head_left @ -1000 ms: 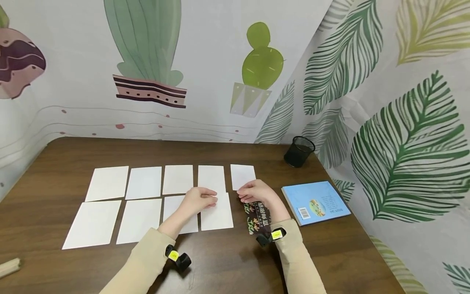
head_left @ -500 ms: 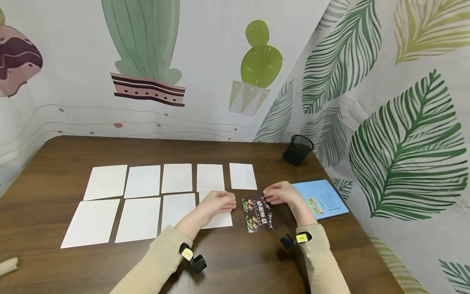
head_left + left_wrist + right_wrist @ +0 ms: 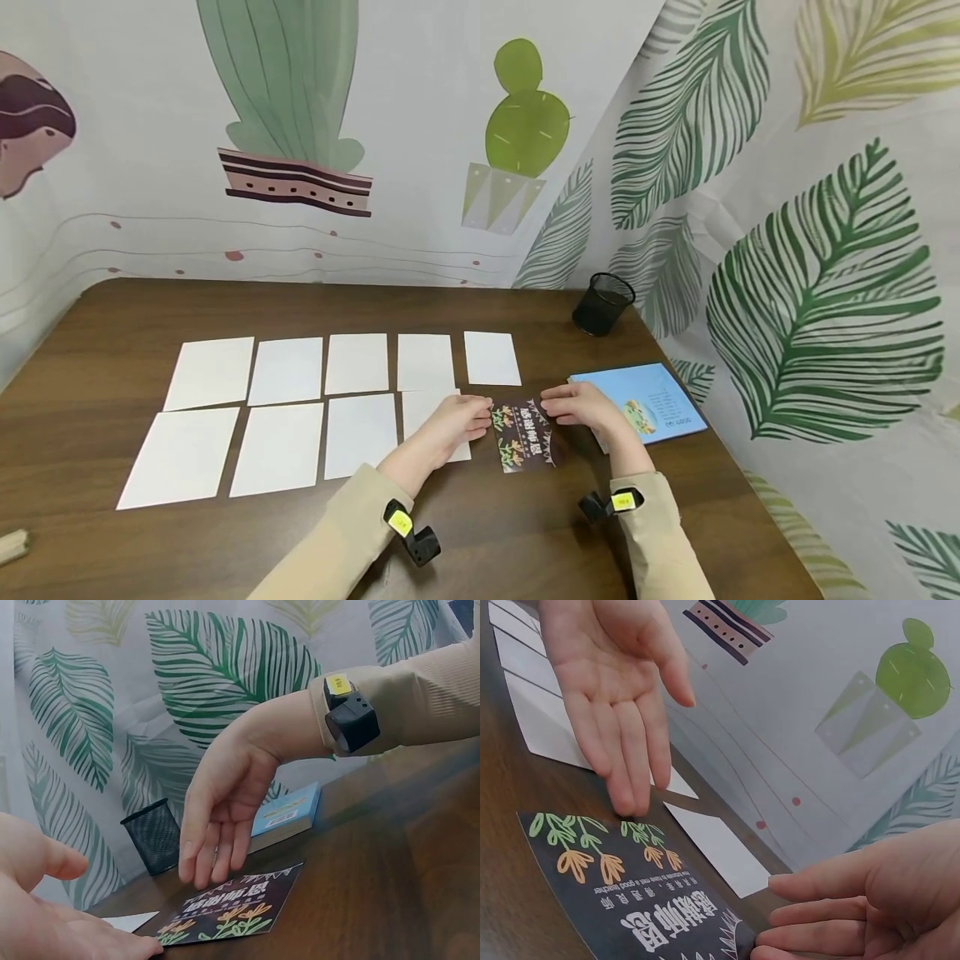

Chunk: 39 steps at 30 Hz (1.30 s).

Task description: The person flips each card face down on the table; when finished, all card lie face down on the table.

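Note:
A dark greeting card (image 3: 523, 437) with white lettering and orange and green plants lies flat on the table. My left hand (image 3: 450, 425) is at its left edge, fingers extended, covering part of a white card (image 3: 423, 408). On the opposite side my right hand (image 3: 588, 408) has its fingertips at the card's upper right edge. The left wrist view shows the right fingers (image 3: 206, 859) straight and pointing down by the card. In the right wrist view the left fingers (image 3: 626, 750) are straight too, close to the plant end. Neither hand grips the card.
Several white cards (image 3: 285, 450) lie in two rows to the left. A blue book (image 3: 652, 404) sits behind my right hand, and a black mesh pen holder (image 3: 602, 304) stands at the back right. A pale stick-like object (image 3: 11, 546) shows at the left edge.
My right hand has moved right, off the dark card's top to its right edge. My left hand has slid right, from over the white cards to the dark card's left edge.

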Tool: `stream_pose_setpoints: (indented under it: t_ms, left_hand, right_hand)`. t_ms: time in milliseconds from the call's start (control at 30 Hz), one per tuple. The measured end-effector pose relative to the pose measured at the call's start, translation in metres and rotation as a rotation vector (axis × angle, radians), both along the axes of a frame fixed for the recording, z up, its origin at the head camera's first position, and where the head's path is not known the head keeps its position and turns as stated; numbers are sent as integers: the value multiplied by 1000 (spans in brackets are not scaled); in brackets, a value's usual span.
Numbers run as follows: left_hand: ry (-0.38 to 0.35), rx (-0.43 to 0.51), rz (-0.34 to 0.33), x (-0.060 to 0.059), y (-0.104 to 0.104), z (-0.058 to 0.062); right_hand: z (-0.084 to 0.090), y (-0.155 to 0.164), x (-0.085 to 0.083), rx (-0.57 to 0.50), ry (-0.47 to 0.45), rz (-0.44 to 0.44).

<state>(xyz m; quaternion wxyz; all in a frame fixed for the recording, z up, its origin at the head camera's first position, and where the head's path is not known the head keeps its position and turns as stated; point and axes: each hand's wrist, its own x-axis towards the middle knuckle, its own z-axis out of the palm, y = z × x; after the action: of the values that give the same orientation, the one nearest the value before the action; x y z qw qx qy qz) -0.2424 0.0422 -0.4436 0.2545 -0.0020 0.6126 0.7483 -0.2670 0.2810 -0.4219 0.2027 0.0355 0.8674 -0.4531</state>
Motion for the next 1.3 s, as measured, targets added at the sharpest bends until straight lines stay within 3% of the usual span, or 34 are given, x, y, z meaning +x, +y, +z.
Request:
stream_pose_setpoints:
  t_ms: [267, 833, 1300]
  left_hand:
    - [26, 4, 4, 2, 0, -1]
    - [23, 9, 71, -2, -3, -2]
    - [-1, 3, 82, -3, -2, -5]
  right_hand:
    - [-2, -3, 0, -93, 9, 26]
    - [-15, -13, -14, -216, -1, -99]
    - [-21, -10, -17, -342, -123, 56]
